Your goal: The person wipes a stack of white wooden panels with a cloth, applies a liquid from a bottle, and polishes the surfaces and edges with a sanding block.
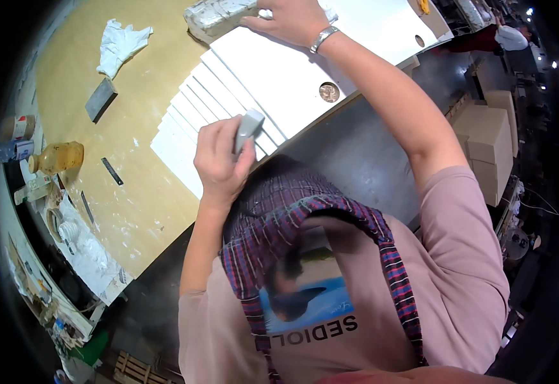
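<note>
My left hand (220, 159) is closed round a small grey block (249, 130), held over the stepped edges of several overlapping white panels (196, 105). At the top edge of the view, my right hand (292, 24) presses on the top white panel (260, 70). Bits of a crumpled white cloth (331, 13) show on both sides of this hand; its fingertips are partly hidden. Beside my right thumb lies a whitish, smeared, block-shaped bundle (218, 20). A round hole (329, 92) in the top panel lies below my right forearm.
On the tan tabletop (151, 185) lie another white cloth (121, 46), a dark grey block (101, 100), a jar of amber liquid (57, 158) and a short black strip (112, 171). Cardboard boxes (487, 144) stand at right. Another person (511, 38) is far off, upper right.
</note>
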`<state>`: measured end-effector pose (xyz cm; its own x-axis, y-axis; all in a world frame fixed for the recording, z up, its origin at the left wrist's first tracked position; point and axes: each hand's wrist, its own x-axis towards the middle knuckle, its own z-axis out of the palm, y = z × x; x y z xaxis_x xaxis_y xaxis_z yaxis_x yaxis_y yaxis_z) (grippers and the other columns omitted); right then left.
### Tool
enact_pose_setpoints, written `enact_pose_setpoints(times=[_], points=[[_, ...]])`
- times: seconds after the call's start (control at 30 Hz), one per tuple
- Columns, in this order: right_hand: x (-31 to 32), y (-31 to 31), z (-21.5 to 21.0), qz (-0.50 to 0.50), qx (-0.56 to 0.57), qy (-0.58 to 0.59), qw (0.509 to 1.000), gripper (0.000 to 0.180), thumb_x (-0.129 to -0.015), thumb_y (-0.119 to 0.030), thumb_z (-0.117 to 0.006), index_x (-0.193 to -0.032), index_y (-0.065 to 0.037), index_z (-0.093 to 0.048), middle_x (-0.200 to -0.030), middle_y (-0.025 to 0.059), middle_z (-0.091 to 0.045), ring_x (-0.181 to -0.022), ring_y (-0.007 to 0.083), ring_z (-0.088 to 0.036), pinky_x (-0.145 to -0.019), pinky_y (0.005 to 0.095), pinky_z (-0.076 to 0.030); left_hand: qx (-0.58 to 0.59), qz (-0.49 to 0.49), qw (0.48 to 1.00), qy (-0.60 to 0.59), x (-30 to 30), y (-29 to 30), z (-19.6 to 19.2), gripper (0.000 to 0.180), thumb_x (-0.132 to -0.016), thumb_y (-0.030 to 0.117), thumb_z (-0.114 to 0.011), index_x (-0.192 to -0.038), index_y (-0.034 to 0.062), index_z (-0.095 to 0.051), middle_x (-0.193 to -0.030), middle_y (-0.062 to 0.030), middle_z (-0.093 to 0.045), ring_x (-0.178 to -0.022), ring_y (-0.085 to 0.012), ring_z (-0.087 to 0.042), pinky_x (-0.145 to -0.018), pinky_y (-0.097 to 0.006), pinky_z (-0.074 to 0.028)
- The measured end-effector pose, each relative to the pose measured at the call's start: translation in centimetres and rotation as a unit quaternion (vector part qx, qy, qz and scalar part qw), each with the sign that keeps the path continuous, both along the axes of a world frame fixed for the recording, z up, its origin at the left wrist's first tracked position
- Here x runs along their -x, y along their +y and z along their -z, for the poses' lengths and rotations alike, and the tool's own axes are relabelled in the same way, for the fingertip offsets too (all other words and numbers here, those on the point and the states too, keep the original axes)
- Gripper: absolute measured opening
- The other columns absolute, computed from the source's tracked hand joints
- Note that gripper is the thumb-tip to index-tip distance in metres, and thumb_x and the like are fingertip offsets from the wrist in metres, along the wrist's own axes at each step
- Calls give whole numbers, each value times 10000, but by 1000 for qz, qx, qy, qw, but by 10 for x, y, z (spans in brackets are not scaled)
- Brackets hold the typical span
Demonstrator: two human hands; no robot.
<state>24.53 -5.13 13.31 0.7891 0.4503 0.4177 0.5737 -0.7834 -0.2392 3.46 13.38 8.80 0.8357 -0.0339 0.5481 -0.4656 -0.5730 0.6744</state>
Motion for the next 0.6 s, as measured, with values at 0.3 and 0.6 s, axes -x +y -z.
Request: enact_pose_setpoints(times=[0.3,0.6], points=[[-16,-22,13,-100,-7,-54,993,348,-822,-401,-649,-730,-68,-686,-735,163,-652,-716,335,-637,-672,438,-502,-5,-131,991,32,-50,11,-7,267,-752,75,-682,-1000,-20,-651,-864,-115,-609,-768,-257,-581,-698,-341,-479],[-12,-5,6,-87,-1,19,996,311,-813,-338,-620,-715,-51,-687,-714,185,-652,-725,346,-639,-690,448,-506,-19,-134,991,21,-77,24,-11,201,-796,74,-681,-987,15,-661,-828,-112,-608,-713,-255,-565,-654,-343,-473]])
